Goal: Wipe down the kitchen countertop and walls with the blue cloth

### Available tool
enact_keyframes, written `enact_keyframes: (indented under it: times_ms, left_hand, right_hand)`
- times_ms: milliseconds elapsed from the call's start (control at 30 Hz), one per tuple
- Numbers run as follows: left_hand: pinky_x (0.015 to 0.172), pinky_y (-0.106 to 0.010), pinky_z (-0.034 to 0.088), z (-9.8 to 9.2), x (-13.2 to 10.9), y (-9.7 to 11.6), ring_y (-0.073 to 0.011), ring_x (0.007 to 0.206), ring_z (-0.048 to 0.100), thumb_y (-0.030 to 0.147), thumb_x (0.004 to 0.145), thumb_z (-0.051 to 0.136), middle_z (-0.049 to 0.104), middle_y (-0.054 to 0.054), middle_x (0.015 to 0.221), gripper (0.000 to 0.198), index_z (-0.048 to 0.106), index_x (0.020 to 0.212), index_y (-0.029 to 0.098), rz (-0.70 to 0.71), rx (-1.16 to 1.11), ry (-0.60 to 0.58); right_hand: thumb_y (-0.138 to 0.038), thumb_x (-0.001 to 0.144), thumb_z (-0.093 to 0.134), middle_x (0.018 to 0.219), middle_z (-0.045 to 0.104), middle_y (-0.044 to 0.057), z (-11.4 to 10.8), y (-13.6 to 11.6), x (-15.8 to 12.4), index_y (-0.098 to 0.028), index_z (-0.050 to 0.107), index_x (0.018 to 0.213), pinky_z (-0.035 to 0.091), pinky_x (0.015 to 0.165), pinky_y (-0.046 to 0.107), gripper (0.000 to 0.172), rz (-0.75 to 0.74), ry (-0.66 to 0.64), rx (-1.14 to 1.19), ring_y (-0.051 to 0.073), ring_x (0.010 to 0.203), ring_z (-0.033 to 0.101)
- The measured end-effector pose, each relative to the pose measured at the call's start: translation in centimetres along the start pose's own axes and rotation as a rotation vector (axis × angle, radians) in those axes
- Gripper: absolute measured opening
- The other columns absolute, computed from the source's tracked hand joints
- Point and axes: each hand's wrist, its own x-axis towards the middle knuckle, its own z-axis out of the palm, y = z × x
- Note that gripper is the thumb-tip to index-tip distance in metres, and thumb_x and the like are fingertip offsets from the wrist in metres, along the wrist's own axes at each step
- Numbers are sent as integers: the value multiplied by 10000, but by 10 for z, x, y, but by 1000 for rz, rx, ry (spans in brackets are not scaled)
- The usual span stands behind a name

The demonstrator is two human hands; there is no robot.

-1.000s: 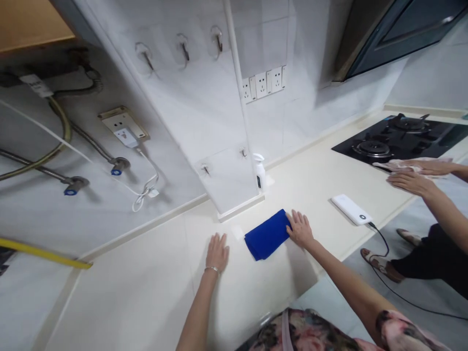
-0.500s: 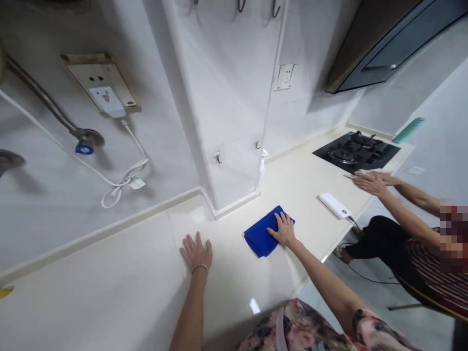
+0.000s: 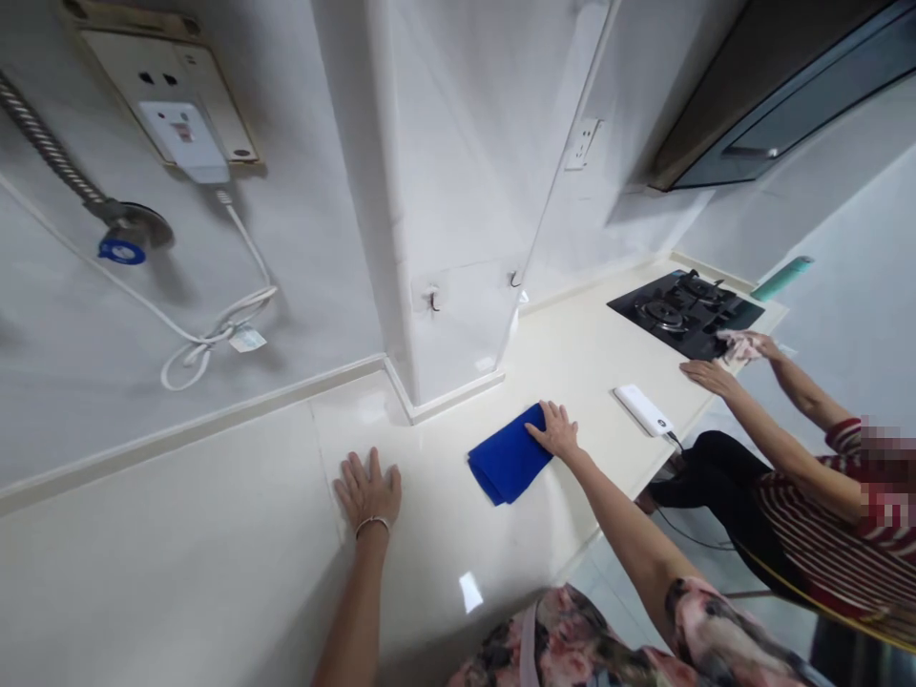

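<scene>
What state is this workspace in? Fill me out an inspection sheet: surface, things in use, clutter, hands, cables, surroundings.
Surface: pale, glossy counter with a bright reflection near the front.
Things in use: blue cloth, folded, lying on the counter.
Clutter: white device on the counter, right of the cloth.
Hands: left hand palm down on the counter, fingers spread; right hand on the cloth's right end.
Cables: black cable from the device, dropping past the counter edge; white cable looped on the wall below a plug.
Surroundings: stove; beside it, another person's hand holding a pale cloth.
</scene>
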Motion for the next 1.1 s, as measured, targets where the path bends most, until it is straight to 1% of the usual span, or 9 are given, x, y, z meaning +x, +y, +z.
enact_keyframes:
  times_ms: [100, 233, 367, 600, 733, 833, 967, 1033, 1100]
  left_hand:
    - [1298, -590, 125, -2, 0, 1, -338, 1619, 133, 478, 1014, 371, 210, -178, 1729, 649, 419, 1598, 200, -12, 21, -1]
    - [1300, -579, 118, -5, 0, 3, -334, 1620, 129, 475, 1015, 376, 210, -183, 1728, 647, 417, 1598, 199, -14, 42, -7]
    - [1299, -574, 124, -7, -1, 4, -327, 1618, 139, 470, 1019, 379, 223, -178, 1726, 641, 418, 1598, 198, -14, 47, 1]
    - [1301, -573, 110, -12, -2, 6, -336, 1616, 139, 460, 1016, 392, 220, -183, 1725, 647, 415, 1600, 182, -23, 68, -6]
    - [1300, -572, 120, -12, -3, 6, -339, 1614, 145, 459, 1017, 387, 229, -189, 1721, 646, 424, 1595, 172, -16, 65, 0]
    - [1300, -570, 124, -12, -3, 6, -338, 1613, 151, 457, 1018, 389, 232, -188, 1721, 641, 430, 1592, 176, -18, 65, -10]
    - [1298, -569, 134, -13, -3, 6, -336, 1613, 154, 455, 1020, 393, 238, -181, 1721, 635, 429, 1594, 186, -22, 71, -15]
    - [1298, -567, 134, -14, -3, 6, -335, 1613, 154, 450, 1019, 402, 244, -180, 1719, 633, 432, 1592, 183, -25, 71, -20]
    - [1298, -570, 134, -15, -4, 7, -331, 1614, 151, 443, 1016, 412, 246, -178, 1720, 632, 434, 1591, 181, -29, 67, -24]
  right_hand:
    - [-567, 877, 643, 1541, 481, 229, -6, 11, 16, -169, 452, 1513, 405, 1111, 619, 774, 90, -70, 38, 404, 1441, 433]
    - [-454, 789, 711, 1083, 726, 168, 2, 7, 20, -169, 679, 1134, 530, 921, 465, 449, 97, -104, 131, 335, 1061, 684]
    - [-424, 807, 638, 977, 738, 75, 3, 3, 9, -215, 681, 973, 531, 837, 347, 270, -11, -37, 336, 244, 952, 683]
    - [-669, 833, 508, 729, 644, 8, -35, 14, 26, -208, 622, 924, 504, 693, 345, 483, 53, 198, 641, 212, 717, 598]
    - [-689, 856, 482, 809, 663, 37, -47, -5, 48, -180, 609, 1009, 511, 737, 350, 546, 122, 360, 730, 209, 762, 596]
    - [-680, 893, 439, 906, 686, 68, -36, -37, 57, -156, 589, 1142, 531, 800, 366, 599, 104, 437, 785, 222, 835, 617]
    - [-598, 899, 476, 1196, 675, 151, 5, -86, 61, -153, 548, 1337, 526, 997, 458, 628, -218, 408, 773, 284, 1113, 621]
    - [-501, 913, 462, 1407, 560, 199, 28, -103, 62, -142, 516, 1406, 481, 1098, 504, 612, -375, 384, 679, 313, 1319, 524]
    - [-401, 920, 444, 1507, 454, 211, 45, -114, 65, -130, 494, 1433, 487, 1109, 513, 583, -403, 392, 571, 321, 1405, 447]
